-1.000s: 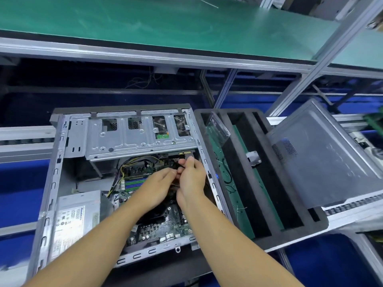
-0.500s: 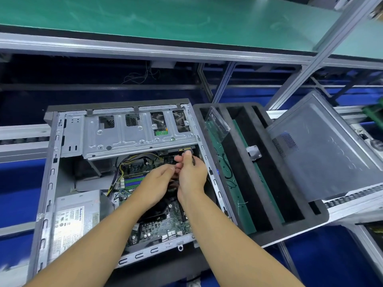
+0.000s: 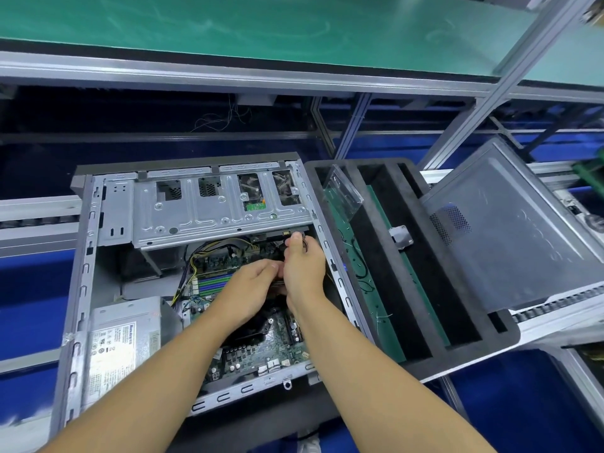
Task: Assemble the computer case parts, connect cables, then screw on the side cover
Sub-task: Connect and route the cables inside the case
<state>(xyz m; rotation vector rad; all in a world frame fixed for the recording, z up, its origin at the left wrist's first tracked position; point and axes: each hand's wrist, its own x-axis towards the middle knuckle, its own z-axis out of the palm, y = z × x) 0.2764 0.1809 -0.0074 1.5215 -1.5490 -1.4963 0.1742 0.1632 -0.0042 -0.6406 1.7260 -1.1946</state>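
right hand (image 3: 304, 268) pinches connector (image 3: 305, 244) — tip hidden | left hand (image 3: 250, 287): grip unclear

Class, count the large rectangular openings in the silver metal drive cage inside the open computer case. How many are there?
4, in one row across the silver metal drive cage: leftmost opening, second opening, third opening, rightmost opening. None looks hidden.

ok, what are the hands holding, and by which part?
Right hand pinches a cable by its connector end, below the drive cage. Left hand seems to hold its wires lower down.
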